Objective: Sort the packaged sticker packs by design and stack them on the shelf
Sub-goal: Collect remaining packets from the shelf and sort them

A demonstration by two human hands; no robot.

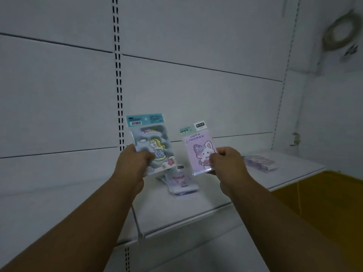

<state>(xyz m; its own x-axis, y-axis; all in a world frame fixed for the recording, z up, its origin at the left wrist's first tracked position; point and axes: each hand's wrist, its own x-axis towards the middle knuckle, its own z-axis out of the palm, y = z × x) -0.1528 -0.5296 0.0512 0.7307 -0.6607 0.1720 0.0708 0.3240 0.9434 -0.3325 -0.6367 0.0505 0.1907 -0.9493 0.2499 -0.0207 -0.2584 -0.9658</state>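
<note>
My left hand (133, 163) grips a unicorn sticker pack (152, 138) with a teal header, held upright above the shelf. My right hand (227, 161) pinches a pink cat sticker pack (198, 146) by its lower right part, also upright. Below and between them, a small pile of purple-toned packs (179, 184) lies flat on the white shelf (196, 209). Another stack of packs (259, 162) lies on the shelf further right.
White back panels with slotted black uprights (118, 95) rise behind the shelf. A yellow surface (318, 203) shows below the shelf's right edge. A coiled cable (341, 32) hangs on the wall at upper right.
</note>
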